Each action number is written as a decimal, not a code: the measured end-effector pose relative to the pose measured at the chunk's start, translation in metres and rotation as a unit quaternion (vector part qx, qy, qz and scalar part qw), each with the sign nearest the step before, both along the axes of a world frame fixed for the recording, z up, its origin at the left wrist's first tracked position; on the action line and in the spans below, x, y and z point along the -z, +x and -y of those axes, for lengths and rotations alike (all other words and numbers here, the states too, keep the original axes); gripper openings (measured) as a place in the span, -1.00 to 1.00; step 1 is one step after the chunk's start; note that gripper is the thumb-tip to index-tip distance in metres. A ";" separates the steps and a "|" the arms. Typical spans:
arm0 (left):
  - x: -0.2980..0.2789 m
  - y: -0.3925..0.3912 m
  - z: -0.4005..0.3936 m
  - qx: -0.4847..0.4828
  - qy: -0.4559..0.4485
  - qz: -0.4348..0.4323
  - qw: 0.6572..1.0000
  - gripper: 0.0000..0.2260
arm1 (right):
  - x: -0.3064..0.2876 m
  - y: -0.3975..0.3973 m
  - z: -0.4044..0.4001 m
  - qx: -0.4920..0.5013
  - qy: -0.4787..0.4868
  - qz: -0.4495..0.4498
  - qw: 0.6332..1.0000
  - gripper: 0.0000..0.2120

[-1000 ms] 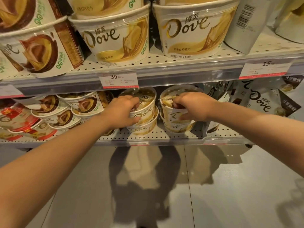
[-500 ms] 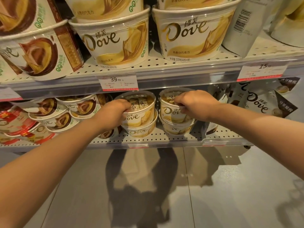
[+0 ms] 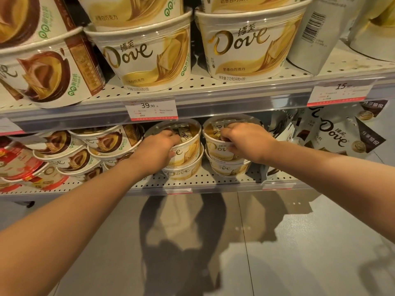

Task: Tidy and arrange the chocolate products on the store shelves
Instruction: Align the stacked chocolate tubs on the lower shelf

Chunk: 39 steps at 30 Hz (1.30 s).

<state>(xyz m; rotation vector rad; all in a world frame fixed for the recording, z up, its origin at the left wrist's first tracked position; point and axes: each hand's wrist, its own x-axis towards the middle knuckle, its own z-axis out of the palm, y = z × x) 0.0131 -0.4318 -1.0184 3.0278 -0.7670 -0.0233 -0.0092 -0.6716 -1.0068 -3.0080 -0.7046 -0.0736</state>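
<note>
Lower shelf (image 3: 213, 184) | hands grip 2 top tubs (image 3: 190, 146) | wrapped choc inside

The white-chocolate tub (image 3: 245, 45) on the upper shelf read "Dove", "德芙", "奶香白巧克力" and "252克(14克x18)". The price tag (image 3: 151, 108) on the shelf rail showed "39.90". A second tag (image 3: 339, 92) showed "15". A pouch (image 3: 333, 131) below read "Dove" and "分享愉悦".

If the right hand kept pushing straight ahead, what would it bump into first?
The right hand already grips the top tub of its stack. Pushed onward, it would probably just shove that tub deeper into the lower shelf; what stands behind is hidden.
</note>
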 end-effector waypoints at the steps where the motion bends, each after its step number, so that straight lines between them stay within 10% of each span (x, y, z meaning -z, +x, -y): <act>1: 0.000 -0.001 -0.001 0.005 -0.002 0.004 1.000 -0.79 | 0.000 0.000 0.000 -0.001 0.001 0.003 1.000 -0.81; 39: 0.003 -0.002 -0.001 0.011 0.022 -0.019 1.000 -0.81 | 0.016 0.000 -0.008 0.024 -0.005 0.035 0.999 -0.73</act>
